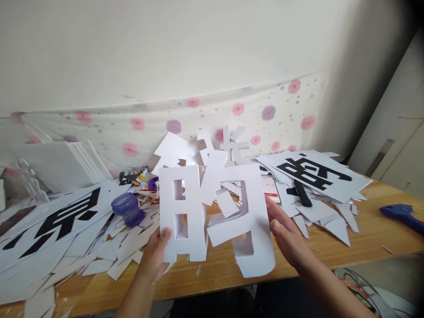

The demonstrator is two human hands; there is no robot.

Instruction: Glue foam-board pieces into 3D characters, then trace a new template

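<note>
My left hand (155,256) grips the lower left edge of a large white cut-out character (185,207), thumb on its front, holding it upright above the wooden table (371,229). At the cut-out's right edge sits my right hand (285,232), fingers stretched out and together, touching or just behind the paper. The character's right part curls down toward the table's front edge.
White paper scraps (109,247) cover the table's left half. Sheets with black printed characters lie at the left (62,221) and back right (314,174). A purple tape dispenser (127,208), a black knife (303,194), a phone (272,187) and a blue tool (402,215) lie around.
</note>
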